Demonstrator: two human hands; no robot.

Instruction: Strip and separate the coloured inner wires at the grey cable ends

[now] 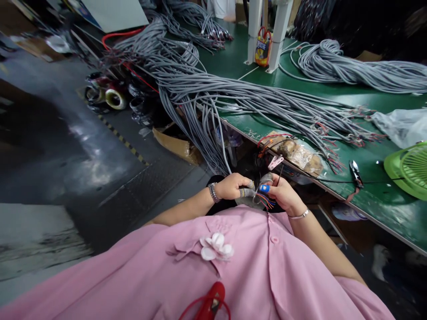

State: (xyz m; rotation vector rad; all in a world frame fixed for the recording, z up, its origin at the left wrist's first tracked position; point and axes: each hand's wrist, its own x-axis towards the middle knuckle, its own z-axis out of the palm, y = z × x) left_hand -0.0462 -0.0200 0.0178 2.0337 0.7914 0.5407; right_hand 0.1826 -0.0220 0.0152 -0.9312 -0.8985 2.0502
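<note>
In front of my waist, my left hand (233, 186) is closed in a pinch around the end of a grey cable. Thin coloured wires (267, 202), orange, red and blue among them, fan out below the fingertips. Close against it, my right hand (282, 193) pinches at the same wires. A thin dark pointed tool (280, 174), perhaps tweezers, sticks up from the right hand. Grey coverings wrap several fingertips, and a blue band (264, 188) is on the right thumb. The exact contact between fingers and wires is too small to make out.
Long bundles of grey cable (233, 89) lie over the green table (333, 100) and hang off its edge. Near that edge are a pink clip (275, 162), a taped block (296, 155), cutters (356, 173) and a green fan (408, 171). A cardboard box (176, 144) sits below.
</note>
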